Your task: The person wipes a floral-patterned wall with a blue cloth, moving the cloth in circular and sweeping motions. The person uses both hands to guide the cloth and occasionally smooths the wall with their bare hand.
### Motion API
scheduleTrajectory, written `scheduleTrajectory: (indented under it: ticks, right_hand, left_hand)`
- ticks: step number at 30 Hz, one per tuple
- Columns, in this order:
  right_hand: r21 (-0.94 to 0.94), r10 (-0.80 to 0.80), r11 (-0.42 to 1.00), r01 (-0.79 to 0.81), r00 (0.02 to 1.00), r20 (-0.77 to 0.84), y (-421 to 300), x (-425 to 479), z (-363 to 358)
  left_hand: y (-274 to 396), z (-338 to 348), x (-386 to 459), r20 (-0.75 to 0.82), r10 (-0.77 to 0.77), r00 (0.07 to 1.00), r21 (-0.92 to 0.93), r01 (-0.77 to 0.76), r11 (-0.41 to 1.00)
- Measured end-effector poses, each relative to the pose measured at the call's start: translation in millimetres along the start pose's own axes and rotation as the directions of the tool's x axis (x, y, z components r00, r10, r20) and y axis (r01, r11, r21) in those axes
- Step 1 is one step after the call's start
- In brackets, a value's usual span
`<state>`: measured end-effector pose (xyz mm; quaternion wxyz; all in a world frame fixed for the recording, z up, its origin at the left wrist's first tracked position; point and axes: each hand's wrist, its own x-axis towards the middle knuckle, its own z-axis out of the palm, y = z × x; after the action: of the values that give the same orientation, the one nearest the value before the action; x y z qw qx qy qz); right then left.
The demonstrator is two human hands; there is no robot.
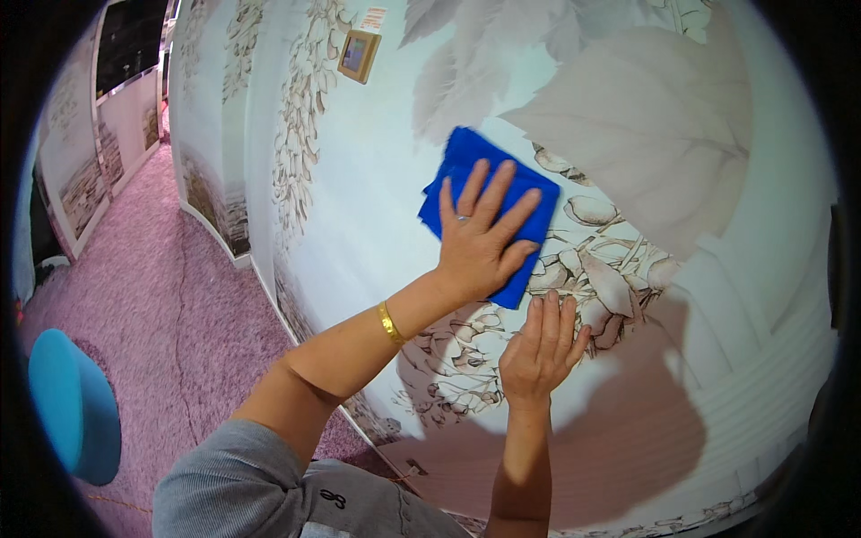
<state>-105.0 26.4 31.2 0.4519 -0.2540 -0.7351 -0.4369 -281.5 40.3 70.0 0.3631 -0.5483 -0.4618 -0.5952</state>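
Observation:
My left hand (481, 235), with a ring and a gold bracelet (389, 323) on its wrist, lies flat with spread fingers on a folded blue cloth (464, 151). It presses the cloth against a wall covered in printed wallpaper (363, 181) with leaf and flower patterns. Lower and to the right, my right hand (542, 350) rests palm-down on the same wall, its fingers nearly straight, with no object seen in it. The cloth's lower corner is just above and left of the right fingertips. What is under both palms is hidden.
A small framed wall panel (359, 56) is up on the wall. At the lower left a blue stool (75, 407) stands on pink carpet (222, 309). A cord (121, 503) lies on the carpet. A socket (417, 467) sits low on the wall, beside my grey shirt.

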Motion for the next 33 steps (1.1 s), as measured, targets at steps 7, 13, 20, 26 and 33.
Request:
scheduleTrajectory:
  ticks: [7, 13, 20, 26, 33]
  right_hand:
    - [0.008, 0.006, 1.000, -0.007, 1.000, 0.018, -3, 4, -3]
    - [0.002, -0.005, 1.000, 0.005, 1.000, 0.029, 0, -1, -2]
    - [-0.018, -0.019, 1.000, 0.019, 0.999, 0.033, -1, 0, -2]
    - [-0.044, -0.019, 0.999, 0.020, 0.999, 0.041, -3, 2, -2]
    - [-0.064, -0.013, 0.998, 0.016, 0.999, 0.045, 0, -2, -3]
  left_hand:
    - [5, -3, -62, 0.086, 0.033, 0.996, -0.003, -0.033, 0.999]
    - [-8, -6, -2, 0.086, 0.319, 0.944, -0.071, -0.314, 0.947]
    - [-40, 2, 11, -0.092, -0.210, 0.973, 0.052, 0.215, 0.975]
    - [-29, -4, -52, 0.019, -0.129, 0.991, -0.002, 0.129, 0.992]
    - [-44, -10, -4, 0.094, 0.292, 0.952, -0.074, -0.285, 0.956]
